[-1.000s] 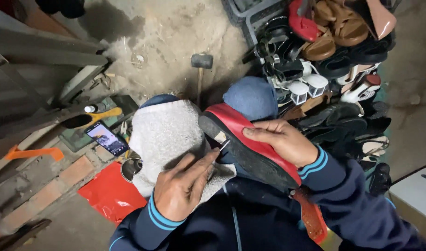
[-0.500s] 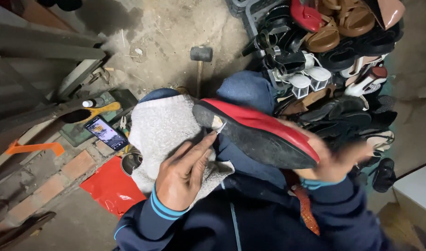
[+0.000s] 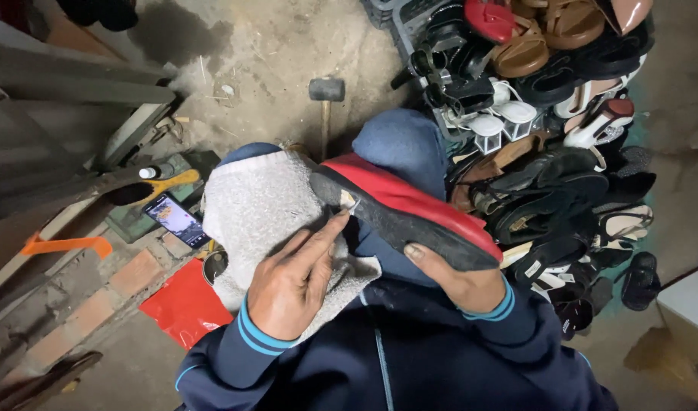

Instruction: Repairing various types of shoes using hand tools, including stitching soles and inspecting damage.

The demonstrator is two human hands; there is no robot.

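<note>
**Sole edge under the fingers – shoe held on the lap**

Step in hand, as judged: working the joint between sole and upper at one end of a red shoe with a black rubber sole [image 3: 410, 217]. The shoe lies sole-up and tilted across the person's lap, over the far knee, its left end resting against a grey towelling cloth [image 3: 250, 205] spread on the left knee.

Left hand [image 3: 292, 278]: lies on the cloth, fingers extended, fingertips [image 3: 335, 223] pressed to the shoe's left end where a small pale patch shows on the sole edge. Not closed round anything; whether a small tool sits under the fingers cannot be told.

Right hand [image 3: 459, 278]: cupped under the shoe's right end, thumb on the sole edge, grasping it from below.

Around: black-headed mallet with wooden handle [image 3: 326, 99] on the concrete floor, far; a lit smartphone [image 3: 175, 219] left of the cloth; red plastic sheet [image 3: 185, 304] near left; heap of dark sandals and shoes [image 3: 562, 167] to the right.

Next move, judged: calls for a steady right-hand grip while the left fingertips press or pick precisely along the seam
</note>
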